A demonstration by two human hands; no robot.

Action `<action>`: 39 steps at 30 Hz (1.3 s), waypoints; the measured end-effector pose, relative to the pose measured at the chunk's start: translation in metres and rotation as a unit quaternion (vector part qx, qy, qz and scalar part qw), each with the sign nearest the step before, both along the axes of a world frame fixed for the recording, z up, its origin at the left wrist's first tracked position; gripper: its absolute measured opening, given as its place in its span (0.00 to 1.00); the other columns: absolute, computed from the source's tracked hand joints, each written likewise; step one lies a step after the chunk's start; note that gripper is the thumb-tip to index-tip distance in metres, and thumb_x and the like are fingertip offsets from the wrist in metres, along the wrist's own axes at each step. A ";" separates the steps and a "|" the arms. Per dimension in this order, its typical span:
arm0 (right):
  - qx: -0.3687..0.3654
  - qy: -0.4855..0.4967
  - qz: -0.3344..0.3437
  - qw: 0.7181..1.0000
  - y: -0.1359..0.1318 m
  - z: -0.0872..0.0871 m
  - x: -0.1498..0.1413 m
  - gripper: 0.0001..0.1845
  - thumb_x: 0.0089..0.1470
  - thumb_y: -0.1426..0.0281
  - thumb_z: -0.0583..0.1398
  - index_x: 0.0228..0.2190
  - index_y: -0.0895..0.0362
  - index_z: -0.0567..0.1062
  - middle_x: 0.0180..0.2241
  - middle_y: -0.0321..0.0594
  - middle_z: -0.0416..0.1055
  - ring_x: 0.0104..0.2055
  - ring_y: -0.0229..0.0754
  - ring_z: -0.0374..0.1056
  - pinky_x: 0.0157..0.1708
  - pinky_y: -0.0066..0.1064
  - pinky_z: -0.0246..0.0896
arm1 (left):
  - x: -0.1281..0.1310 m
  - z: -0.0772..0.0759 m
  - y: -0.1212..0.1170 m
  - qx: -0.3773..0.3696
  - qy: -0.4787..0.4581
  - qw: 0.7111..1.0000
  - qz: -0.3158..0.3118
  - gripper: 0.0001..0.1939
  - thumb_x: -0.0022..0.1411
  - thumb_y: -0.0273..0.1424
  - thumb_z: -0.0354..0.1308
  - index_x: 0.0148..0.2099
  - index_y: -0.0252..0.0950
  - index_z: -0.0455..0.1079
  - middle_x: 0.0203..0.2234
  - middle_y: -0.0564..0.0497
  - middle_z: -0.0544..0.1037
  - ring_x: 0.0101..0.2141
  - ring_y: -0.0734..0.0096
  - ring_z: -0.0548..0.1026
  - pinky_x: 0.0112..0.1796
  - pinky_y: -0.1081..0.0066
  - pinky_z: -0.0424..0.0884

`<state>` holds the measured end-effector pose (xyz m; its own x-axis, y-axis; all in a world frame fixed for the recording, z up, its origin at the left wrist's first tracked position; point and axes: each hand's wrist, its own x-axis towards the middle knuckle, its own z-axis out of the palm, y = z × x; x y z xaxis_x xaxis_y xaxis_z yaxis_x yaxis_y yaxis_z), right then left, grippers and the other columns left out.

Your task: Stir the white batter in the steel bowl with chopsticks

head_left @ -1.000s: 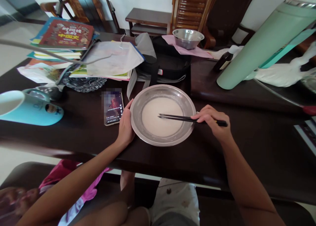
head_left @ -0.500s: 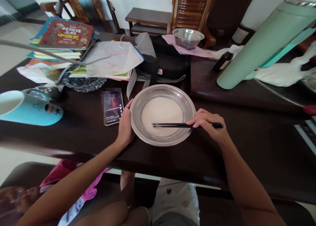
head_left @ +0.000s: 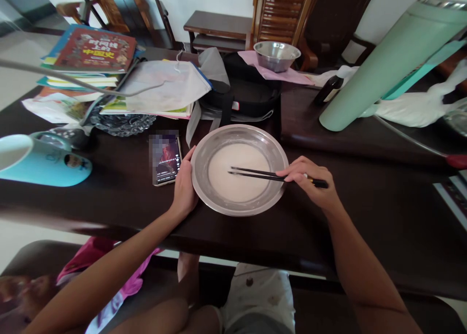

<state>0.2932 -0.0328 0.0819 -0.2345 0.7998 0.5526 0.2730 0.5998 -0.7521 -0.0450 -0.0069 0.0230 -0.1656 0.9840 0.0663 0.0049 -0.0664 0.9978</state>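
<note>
A wide steel bowl stands on the dark table, with a pale, milky batter spread over its bottom. My left hand is closed around the bowl's left rim, thumb at the top edge. Between the fingers of my right hand is a pair of black chopsticks, held nearly level over the bowl's right rim. Their tips are slightly apart and lie at the batter near the bowl's middle. Just left of my left hand lies a phone with its screen lit.
On the left are a light blue pitcher, a glass dish and stacked books. Behind the bowl lies a black bag; a smaller steel bowl is farther back. A tall green flask rises at right. Someone in pink is at lower left.
The chopstick tips have moved up and away from me in the bowl and spread a little apart. My left hand keeps its place on the rim.
</note>
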 end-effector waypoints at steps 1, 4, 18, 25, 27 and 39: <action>0.000 0.011 -0.005 1.000 0.000 0.000 0.000 0.15 0.74 0.66 0.64 0.33 0.47 0.88 0.39 0.36 0.92 0.36 0.45 0.79 0.37 0.41 0.74 | 0.000 0.000 0.000 -0.002 -0.002 1.000 0.001 0.38 0.74 0.63 0.54 0.72 0.46 0.74 0.74 0.44 0.75 0.74 0.46 0.71 0.74 0.46 0.64; -0.005 0.023 0.008 1.000 -0.001 -0.001 0.001 0.19 0.75 0.65 0.62 0.31 0.48 0.87 0.36 0.35 0.91 0.34 0.45 0.79 0.37 0.41 0.74 | 0.000 -0.001 0.000 -0.004 -0.005 1.000 0.007 0.38 0.74 0.63 0.55 0.72 0.46 0.75 0.74 0.44 0.76 0.74 0.46 0.71 0.75 0.46 0.64; -0.006 -0.014 0.025 1.000 0.000 0.000 -0.002 0.14 0.73 0.62 0.65 0.34 0.47 0.88 0.39 0.37 0.92 0.36 0.47 0.80 0.39 0.43 0.75 | 0.000 0.000 0.000 0.003 0.004 1.000 -0.001 0.37 0.76 0.62 0.53 0.73 0.45 0.73 0.74 0.44 0.75 0.74 0.49 0.71 0.75 0.50 0.65; -0.012 0.026 0.008 1.000 -0.002 0.000 -0.001 0.22 0.76 0.61 0.62 0.30 0.48 0.87 0.34 0.37 0.90 0.33 0.46 0.78 0.35 0.43 0.73 | 0.000 0.001 0.000 -0.003 0.004 1.000 0.004 0.39 0.73 0.64 0.54 0.72 0.45 0.74 0.74 0.44 0.76 0.73 0.47 0.72 0.75 0.47 0.63; -0.010 0.009 0.026 1.000 -0.001 -0.001 -0.002 0.18 0.75 0.61 0.63 0.32 0.48 0.88 0.35 0.37 0.91 0.34 0.46 0.79 0.37 0.43 0.74 | 0.000 0.001 -0.001 -0.002 0.005 1.000 0.007 0.39 0.73 0.65 0.55 0.72 0.45 0.74 0.75 0.44 0.75 0.73 0.46 0.71 0.75 0.46 0.63; -0.028 -0.010 0.013 0.999 0.000 -0.002 -0.003 0.16 0.72 0.58 0.65 0.33 0.46 0.89 0.37 0.38 0.92 0.36 0.48 0.80 0.39 0.45 0.76 | 0.002 0.002 -0.001 0.004 0.002 1.000 0.002 0.37 0.75 0.62 0.53 0.73 0.46 0.73 0.73 0.43 0.76 0.73 0.47 0.72 0.74 0.48 0.66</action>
